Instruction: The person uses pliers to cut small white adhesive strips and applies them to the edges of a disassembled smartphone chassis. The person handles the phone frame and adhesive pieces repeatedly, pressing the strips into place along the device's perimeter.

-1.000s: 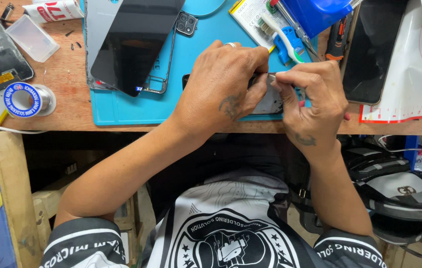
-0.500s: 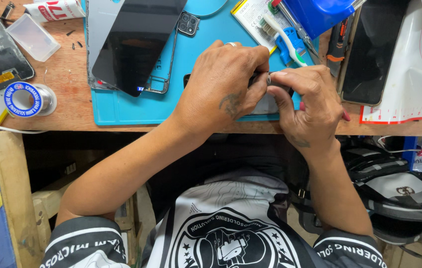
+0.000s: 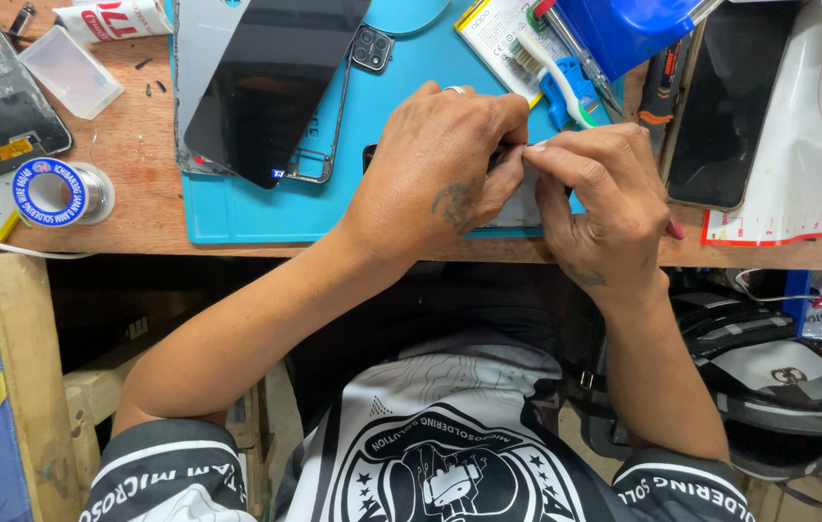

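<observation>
Work mat: teal-blue, plain. Surface: reddish-brown wood grain. Phone screen: glossy black, grey frame. Solder spool: blue and white label. Toothbrush: white handle, pale bristles. Container: bright blue. Shirt: black and white print.

Two hands are meeting over a blue mat: left hand covering a small device, right hand pinching its edge at three o'clock.
</observation>
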Tool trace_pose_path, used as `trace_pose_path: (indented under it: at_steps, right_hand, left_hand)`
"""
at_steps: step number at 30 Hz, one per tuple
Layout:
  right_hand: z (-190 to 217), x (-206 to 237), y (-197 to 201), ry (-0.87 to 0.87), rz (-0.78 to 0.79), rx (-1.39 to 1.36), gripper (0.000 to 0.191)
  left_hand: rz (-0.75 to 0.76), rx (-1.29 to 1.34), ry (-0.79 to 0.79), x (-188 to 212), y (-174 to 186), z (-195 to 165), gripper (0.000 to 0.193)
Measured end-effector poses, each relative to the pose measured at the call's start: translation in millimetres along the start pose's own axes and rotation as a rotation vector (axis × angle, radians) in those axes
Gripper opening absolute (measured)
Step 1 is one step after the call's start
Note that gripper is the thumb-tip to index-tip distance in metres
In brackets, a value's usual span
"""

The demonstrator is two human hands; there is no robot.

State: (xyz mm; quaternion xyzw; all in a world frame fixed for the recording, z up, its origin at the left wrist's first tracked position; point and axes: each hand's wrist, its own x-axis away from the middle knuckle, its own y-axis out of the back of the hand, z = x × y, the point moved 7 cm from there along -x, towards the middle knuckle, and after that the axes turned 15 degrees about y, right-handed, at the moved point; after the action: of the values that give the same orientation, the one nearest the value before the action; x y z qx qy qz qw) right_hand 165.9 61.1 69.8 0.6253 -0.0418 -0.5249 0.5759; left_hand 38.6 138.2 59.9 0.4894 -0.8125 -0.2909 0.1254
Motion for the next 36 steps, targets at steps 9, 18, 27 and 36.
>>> trace_pose_path:
  at_steps: [9, 18, 27, 36]
  right_hand:
    - [-8, 8, 5, -0.105, -0.062, -0.074, 0.026]
    - [-7, 12, 8, -0.126, -0.098, -0.048, 0.025]
    - [-6, 13, 7, -0.119, -0.092, -0.027, 0.025]
    - [-4, 11, 13, -0.139, -0.099, -0.008, 0.022]
  left_hand:
    - [0.017, 0.010, 0.031, 0, -1, -1, 0.011]
    - [0.019, -0.023, 0.016, 1, 2, -2, 0.011]
    - [0.006, -0.032, 0.008, 1, -1, -1, 0.016]
    - [0.005, -0.027, 0.063, -3, -8, 5, 0.013]
